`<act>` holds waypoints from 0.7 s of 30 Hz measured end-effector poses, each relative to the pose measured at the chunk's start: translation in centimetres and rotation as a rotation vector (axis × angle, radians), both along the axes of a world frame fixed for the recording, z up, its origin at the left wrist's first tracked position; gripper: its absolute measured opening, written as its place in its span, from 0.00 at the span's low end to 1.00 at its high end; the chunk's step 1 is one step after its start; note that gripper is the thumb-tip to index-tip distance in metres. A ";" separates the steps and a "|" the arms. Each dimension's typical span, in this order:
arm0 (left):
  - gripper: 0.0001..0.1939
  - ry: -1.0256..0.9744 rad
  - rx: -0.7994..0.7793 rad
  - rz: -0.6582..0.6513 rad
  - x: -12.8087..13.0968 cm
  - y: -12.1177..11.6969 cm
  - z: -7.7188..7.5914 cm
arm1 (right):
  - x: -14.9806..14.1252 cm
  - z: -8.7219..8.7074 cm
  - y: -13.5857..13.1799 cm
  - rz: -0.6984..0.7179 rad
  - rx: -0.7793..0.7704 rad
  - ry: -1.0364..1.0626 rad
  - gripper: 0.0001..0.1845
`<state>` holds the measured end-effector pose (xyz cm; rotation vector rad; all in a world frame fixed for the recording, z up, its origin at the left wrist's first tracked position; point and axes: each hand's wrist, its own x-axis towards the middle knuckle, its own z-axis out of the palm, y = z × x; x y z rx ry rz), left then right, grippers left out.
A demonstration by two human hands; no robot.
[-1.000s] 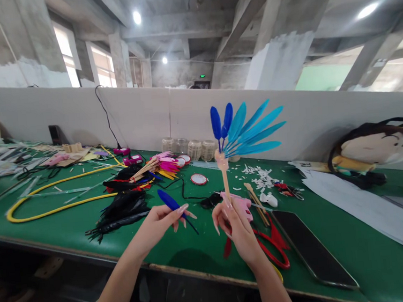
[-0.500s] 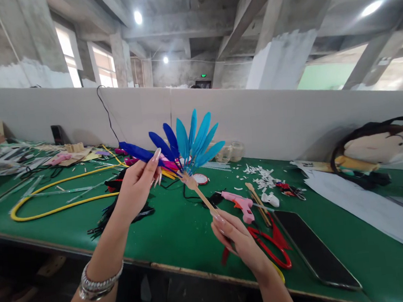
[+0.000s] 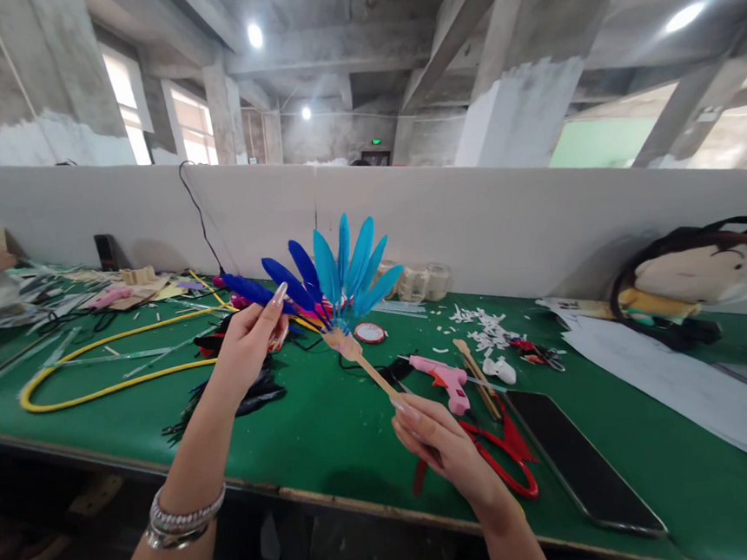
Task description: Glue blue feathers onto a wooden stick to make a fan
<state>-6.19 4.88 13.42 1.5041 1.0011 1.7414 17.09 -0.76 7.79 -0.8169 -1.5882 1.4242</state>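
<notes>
A wooden stick (image 3: 368, 368) is grasped near its lower end by the right hand (image 3: 441, 448), and a fan of blue feathers (image 3: 340, 274) is carried at its top, held up above the green counter (image 3: 99, 435). A dark blue feather (image 3: 250, 289) is pinched by the left hand (image 3: 249, 347), just beside the fan. A pink glue gun (image 3: 444, 383) and red scissors (image 3: 499, 452) are lying near the right hand, black feathers (image 3: 246, 396) below the left.

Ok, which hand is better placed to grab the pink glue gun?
Probably the right hand: it sits just below the glue gun; the left hand is farther, up at the blue feathers.
</notes>
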 end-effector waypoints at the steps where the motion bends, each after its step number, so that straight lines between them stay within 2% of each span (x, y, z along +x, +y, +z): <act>1: 0.20 -0.004 0.000 0.004 0.0 0.0 -0.1 | 0.0 0.0 0.0 0.002 -0.005 0.000 0.19; 9: 0.20 -0.020 -0.017 0.033 0.0 0.1 -0.2 | -0.1 0.0 -0.2 0.028 -0.001 0.004 0.19; 17: 0.21 -0.141 -0.098 -0.057 0.1 -0.4 0.0 | -0.1 0.2 -0.3 0.035 -0.055 0.014 0.20; 21: 0.21 -0.141 -0.116 -0.077 0.2 -0.6 0.1 | -0.1 0.1 -0.3 0.020 -0.053 0.008 0.20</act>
